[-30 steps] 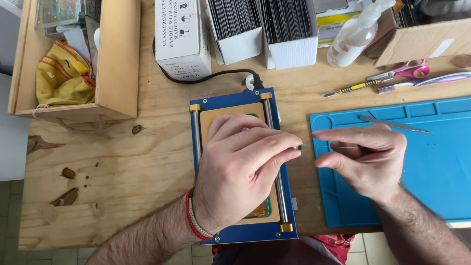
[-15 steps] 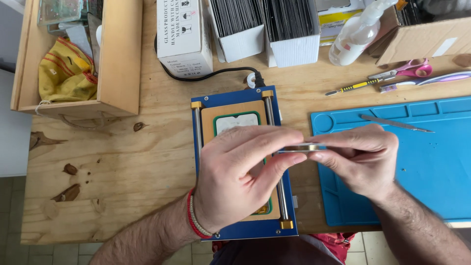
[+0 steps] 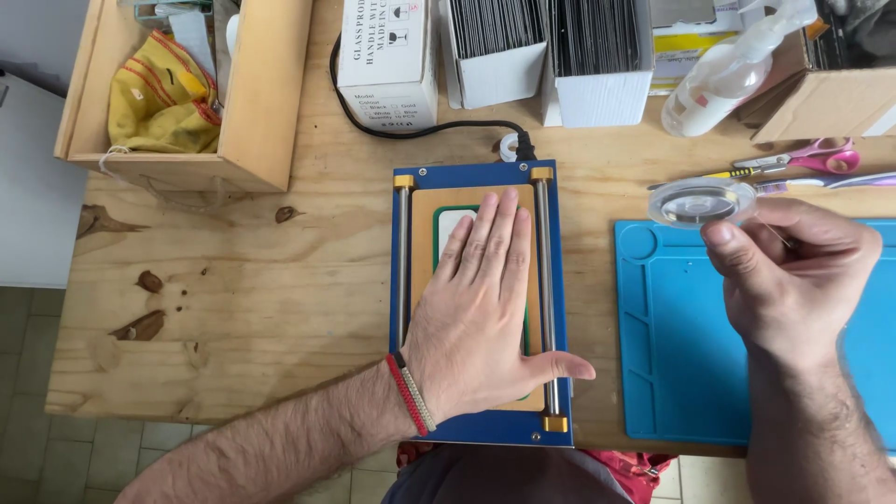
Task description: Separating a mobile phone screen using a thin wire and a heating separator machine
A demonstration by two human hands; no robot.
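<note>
My left hand (image 3: 487, 313) lies flat, fingers apart, on the tan plate of a blue framed machine (image 3: 476, 429) with two metal rails. Under the palm a green-edged flat piece with a white face (image 3: 452, 224) shows at the fingertips. My right hand (image 3: 793, 275) is raised over the blue silicone mat (image 3: 681, 364) and pinches a clear round spool (image 3: 700, 202) between thumb and fingers. A red and white bracelet sits on my left wrist.
A wooden box (image 3: 266, 103) with a yellow cloth stands at the back left. White cartons (image 3: 387, 56), boxes of dark sheets (image 3: 597, 56), a spray bottle (image 3: 728, 65), scissors (image 3: 812, 157) and a black cable (image 3: 439, 126) line the back edge of the plywood table (image 3: 233, 299).
Both hands were together over the machine, pinching something thin. Now the left hand is pressed flat on the plate and the right hand has moved right, holding the clear spool up.
</note>
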